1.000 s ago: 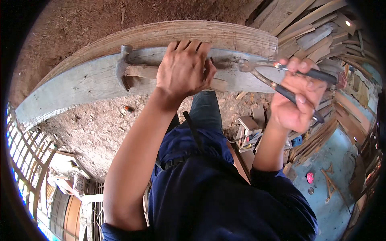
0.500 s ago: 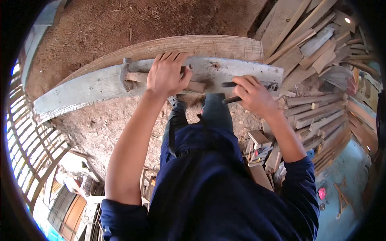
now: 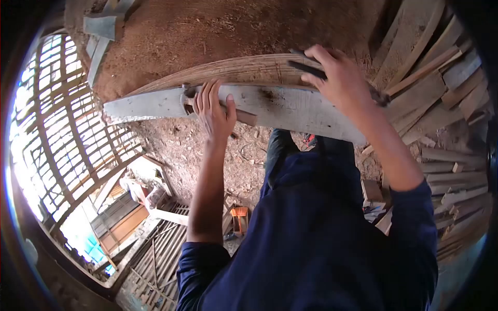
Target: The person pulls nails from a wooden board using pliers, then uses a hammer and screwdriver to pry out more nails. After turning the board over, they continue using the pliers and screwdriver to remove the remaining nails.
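Observation:
A pale, weathered plank [image 3: 295, 111] lies across in front of me. My left hand [image 3: 211, 111] rests on it with fingers stretched out and thumb apart, over the wooden handle of a hammer [image 3: 244, 117]. The hammer's head is beyond my fingertips. Something small and dark shows near my left thumb; I cannot make out what it is. My right hand [image 3: 345, 83] is raised above the plank's right part and grips pincers [image 3: 306, 68] by their black handles. The jaws of the pincers point to the right, past my wrist.
Behind the plank lies a thick brown timber [image 3: 244, 69]. Offcuts and boards [image 3: 415, 103] are piled at the right. A slatted lattice [image 3: 72, 124] stands at the left. An orange object [image 3: 239, 213] is on the floor, which is littered with wood chips.
My right hand has lifted the pincers up and away from the plank's right end. My left fingers have straightened over the hammer handle. The view has turned to the left.

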Available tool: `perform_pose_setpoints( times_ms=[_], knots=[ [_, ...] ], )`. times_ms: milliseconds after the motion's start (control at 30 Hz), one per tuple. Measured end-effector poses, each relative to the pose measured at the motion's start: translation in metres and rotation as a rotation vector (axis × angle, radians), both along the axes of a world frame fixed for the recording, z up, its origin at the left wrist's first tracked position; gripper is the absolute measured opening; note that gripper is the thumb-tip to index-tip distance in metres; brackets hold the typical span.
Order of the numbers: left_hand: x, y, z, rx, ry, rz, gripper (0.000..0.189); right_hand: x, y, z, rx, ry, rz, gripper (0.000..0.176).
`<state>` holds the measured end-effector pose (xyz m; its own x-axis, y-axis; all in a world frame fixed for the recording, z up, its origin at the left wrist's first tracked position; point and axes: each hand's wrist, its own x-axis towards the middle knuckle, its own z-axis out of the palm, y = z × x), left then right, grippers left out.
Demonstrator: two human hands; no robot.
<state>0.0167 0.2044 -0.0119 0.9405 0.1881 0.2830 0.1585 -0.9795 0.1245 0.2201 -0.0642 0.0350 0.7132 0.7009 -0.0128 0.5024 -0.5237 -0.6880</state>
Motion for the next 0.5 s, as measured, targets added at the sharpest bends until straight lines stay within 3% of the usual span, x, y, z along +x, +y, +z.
perform_pose_setpoints(
  times_ms=[33,100,167,267,300,367,400,433,500],
  knots=[
    [-0.008,-0.008,0.001,-0.003,-0.040,0.133,0.049,0.013,0.010,-0.003,0.015,-0.011,0.018,0.041],
    [-0.034,-0.029,0.009,-0.083,-0.060,0.272,0.048,0.023,0.033,-0.016,-0.168,0.211,0.171,0.044],
    [-0.077,-0.046,0.000,-0.145,-0.089,0.384,0.047,0.012,0.042,-0.050,-0.056,0.167,0.255,0.042],
    [-0.170,-0.083,-0.011,-0.105,0.123,0.588,0.056,0.005,0.051,-0.073,0.066,0.025,0.269,0.035],
    [-0.205,-0.099,-0.017,-0.080,0.208,0.654,0.059,0.013,0.055,-0.057,0.001,0.224,0.296,0.032],
    [-0.276,-0.137,-0.030,-0.234,0.388,0.946,0.056,0.019,0.054,-0.048,0.006,0.206,0.325,0.031],
    [-0.301,-0.156,-0.023,-0.461,0.416,1.085,0.055,0.021,0.055,-0.049,-0.004,0.174,0.328,0.030],
    [-0.336,-0.179,-0.034,-0.471,0.468,1.218,0.057,0.022,0.054,-0.050,0.018,0.158,0.333,0.032],
    [-0.396,-0.221,-0.054,-0.721,0.385,1.515,0.062,0.025,0.055,-0.042,-0.051,0.228,0.347,0.035]
  ],
)
